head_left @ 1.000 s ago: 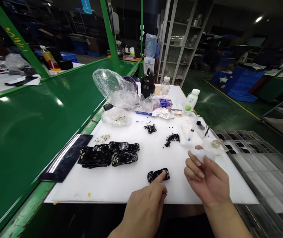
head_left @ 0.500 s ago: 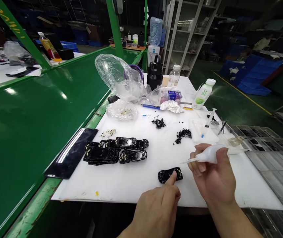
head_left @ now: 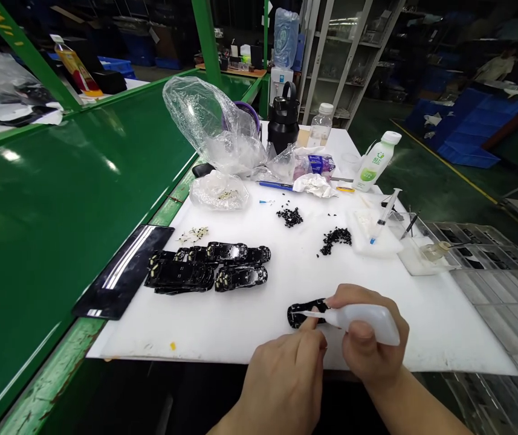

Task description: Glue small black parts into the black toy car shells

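My left hand (head_left: pixel 286 368) holds a small black toy car part (head_left: pixel 299 315) down on the white board, its index finger resting on top and the other fingers curled. A white squeeze bottle (head_left: pixel 370 320) with a long thin nozzle lies in the closed fingers of my right hand (head_left: pixel 372 350). The nozzle points left over the car, its tip close above the surface; I cannot tell whether it touches. More black toy car parts (head_left: pixel 240 277) are grouped to the left, some stacked. Two piles of tiny black pieces (head_left: pixel 336 240) lie beyond my hands.
A dark tablet-like panel (head_left: pixel 123 272) lies at the left edge. Plastic bags (head_left: pixel 220 192), a black flask (head_left: pixel 283 124) and a white-green bottle (head_left: pixel 376 162) stand at the back. On the right are a syringe (head_left: pixel 386 211), a small glass bottle (head_left: pixel 435 251) and a compartment tray (head_left: pixel 494 284).
My right hand has moved left and down with the squeeze bottle, bringing the nozzle over the car. My left finger stays on the car. The view has shifted slightly.
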Demonstrator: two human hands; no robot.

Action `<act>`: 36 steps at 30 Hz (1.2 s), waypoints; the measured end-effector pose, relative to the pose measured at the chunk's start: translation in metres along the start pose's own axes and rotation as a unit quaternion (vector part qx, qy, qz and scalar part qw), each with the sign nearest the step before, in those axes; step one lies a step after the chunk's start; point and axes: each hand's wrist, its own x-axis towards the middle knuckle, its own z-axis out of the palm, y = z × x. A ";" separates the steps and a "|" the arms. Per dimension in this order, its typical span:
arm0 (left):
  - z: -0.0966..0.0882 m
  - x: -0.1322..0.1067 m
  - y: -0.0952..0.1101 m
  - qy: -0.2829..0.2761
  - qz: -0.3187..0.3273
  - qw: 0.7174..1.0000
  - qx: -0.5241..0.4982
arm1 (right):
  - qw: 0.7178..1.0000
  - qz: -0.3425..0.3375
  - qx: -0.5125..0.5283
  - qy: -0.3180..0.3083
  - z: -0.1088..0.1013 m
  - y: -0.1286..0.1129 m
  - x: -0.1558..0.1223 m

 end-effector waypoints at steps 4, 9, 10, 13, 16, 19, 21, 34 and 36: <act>0.001 -0.002 0.001 0.010 0.001 1.000 -0.002 | 0.999 -0.012 -0.028 -0.028 -0.002 0.000 0.001; 0.000 -0.004 0.001 0.024 0.019 0.999 -0.026 | 1.000 0.024 0.005 -0.002 -0.002 0.000 0.001; 0.000 -0.004 0.001 0.022 0.021 0.999 -0.027 | 1.000 0.027 0.012 -0.001 -0.001 0.001 0.000; -0.001 -0.005 0.002 0.012 0.022 0.999 -0.022 | 0.998 0.045 0.036 0.016 0.001 0.003 -0.003; -0.003 -0.004 0.002 0.003 0.023 0.999 -0.025 | 0.990 0.103 0.085 0.042 0.002 0.004 -0.002; -0.004 -0.003 0.002 0.003 0.021 0.999 -0.036 | 0.969 0.177 0.163 0.058 -0.002 -0.002 0.008; -0.005 -0.002 0.002 0.009 0.023 0.999 -0.045 | 0.948 0.234 0.199 0.078 -0.012 -0.012 0.017; -0.004 -0.004 0.002 -0.018 -0.011 1.000 -0.014 | 0.978 0.149 0.102 0.101 -0.010 -0.009 0.015; -0.004 -0.004 0.002 -0.023 -0.014 1.000 -0.010 | 0.995 0.070 0.023 0.073 -0.004 -0.004 0.003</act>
